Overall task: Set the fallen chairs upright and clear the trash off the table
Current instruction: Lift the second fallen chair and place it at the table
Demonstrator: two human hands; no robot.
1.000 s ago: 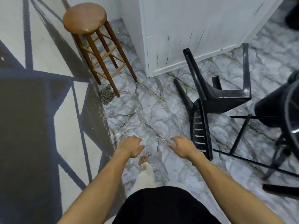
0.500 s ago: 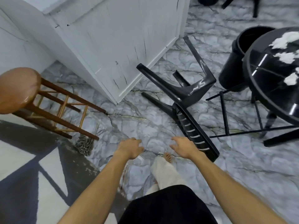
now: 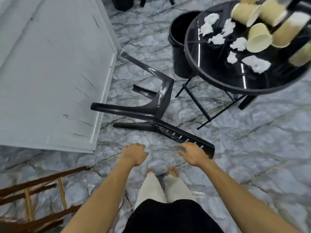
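Note:
A black plastic chair (image 3: 158, 105) lies on its side on the marble floor, legs pointing left toward a white cabinet, slatted backrest nearest me. My right hand (image 3: 191, 153) hovers open just at the backrest's near end, holding nothing. My left hand (image 3: 134, 154) is beside it over bare floor, fingers loosely curled and empty. At the upper right stands a round black glass table (image 3: 218, 78) with several crumpled white paper scraps (image 3: 255, 63) and several tipped paper cups (image 3: 259, 37) on it.
A black bin (image 3: 178, 47) stands behind the table's left edge. A white cabinet (image 3: 50, 73) fills the upper left. A wooden stool (image 3: 33, 190) lies in the lower left corner. The table's thin metal legs (image 3: 196, 105) reach close to the chair.
My view has swung right and forward: the table top with cups and scraps has come into sight, and the stool has slid to the lower left. Both hands stay out front, empty.

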